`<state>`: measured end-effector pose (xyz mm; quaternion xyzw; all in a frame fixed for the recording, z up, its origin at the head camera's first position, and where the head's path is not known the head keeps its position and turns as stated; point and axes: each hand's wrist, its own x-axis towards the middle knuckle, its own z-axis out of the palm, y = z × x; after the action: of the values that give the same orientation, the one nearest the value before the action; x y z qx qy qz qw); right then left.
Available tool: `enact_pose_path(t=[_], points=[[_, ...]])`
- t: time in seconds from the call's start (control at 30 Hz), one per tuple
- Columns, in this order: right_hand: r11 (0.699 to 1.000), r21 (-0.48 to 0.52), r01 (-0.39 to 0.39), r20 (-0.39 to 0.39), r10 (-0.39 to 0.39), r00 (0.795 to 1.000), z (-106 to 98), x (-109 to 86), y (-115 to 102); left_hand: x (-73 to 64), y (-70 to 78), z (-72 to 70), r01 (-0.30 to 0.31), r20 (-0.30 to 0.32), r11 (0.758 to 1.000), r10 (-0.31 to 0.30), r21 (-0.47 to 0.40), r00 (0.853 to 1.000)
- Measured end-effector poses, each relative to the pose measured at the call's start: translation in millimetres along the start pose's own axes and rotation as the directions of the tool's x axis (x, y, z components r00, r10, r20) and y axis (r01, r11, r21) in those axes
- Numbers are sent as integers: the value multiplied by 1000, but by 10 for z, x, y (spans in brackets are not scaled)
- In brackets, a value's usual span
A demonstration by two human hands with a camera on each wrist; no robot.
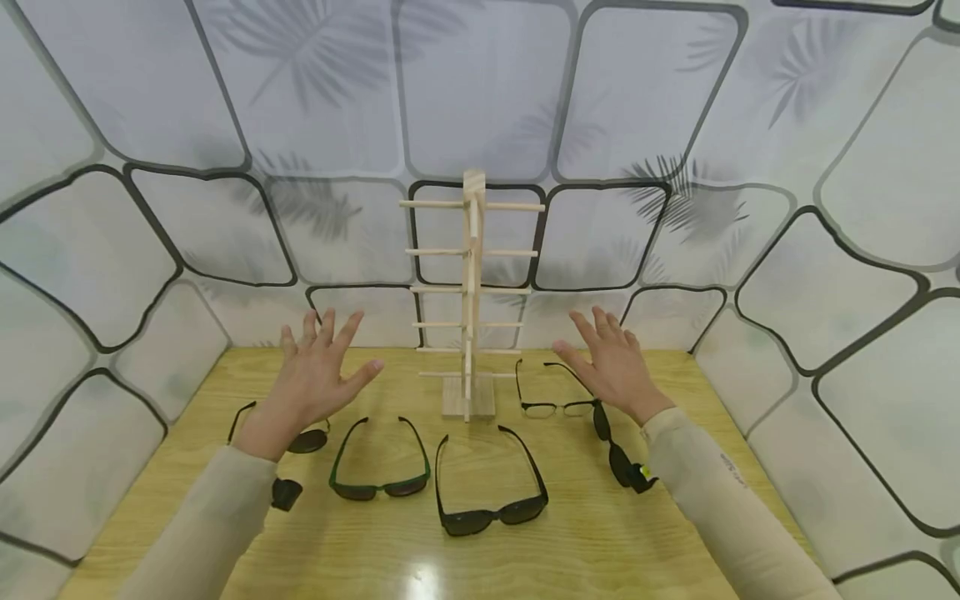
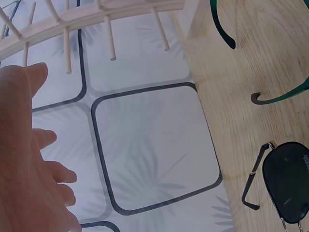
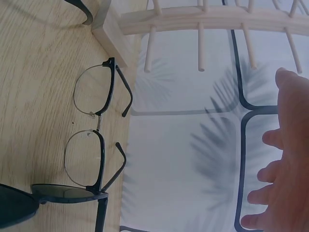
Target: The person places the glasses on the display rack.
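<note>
Between two empty, spread hands (image 1: 318,375) (image 1: 613,367), a wooden rack (image 1: 471,292), black sunglasses (image 1: 517,511) on the table (image 1: 585,550) before it

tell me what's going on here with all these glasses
A person holds out both hands, the left hand and right hand on either side of a wooden peg rack, and neither grips anything. No glasses hang on the rack. On the table lie green-framed sunglasses, black sunglasses, clear-lensed glasses, another dark pair on the right and sunglasses partly hidden by the left arm.
</note>
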<state>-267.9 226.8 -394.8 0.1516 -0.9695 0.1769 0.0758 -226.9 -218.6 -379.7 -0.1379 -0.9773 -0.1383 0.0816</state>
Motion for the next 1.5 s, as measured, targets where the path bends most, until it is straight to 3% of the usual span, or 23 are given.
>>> enact_pose_path(t=[0.93,1.27,1.5], points=[[1000,8,9,5,-9,1000,31,-26,-52,-24,3,24,-10,-11,1000,10,13,1000],[998,61,18,25,-20,999,57,-125,-112,-149,79,51,-42,-10,993,41,-113,999],[994,92,51,8,-52,999,95,-237,-167,-286,139,109,-58,-8,969,58,-239,998]])
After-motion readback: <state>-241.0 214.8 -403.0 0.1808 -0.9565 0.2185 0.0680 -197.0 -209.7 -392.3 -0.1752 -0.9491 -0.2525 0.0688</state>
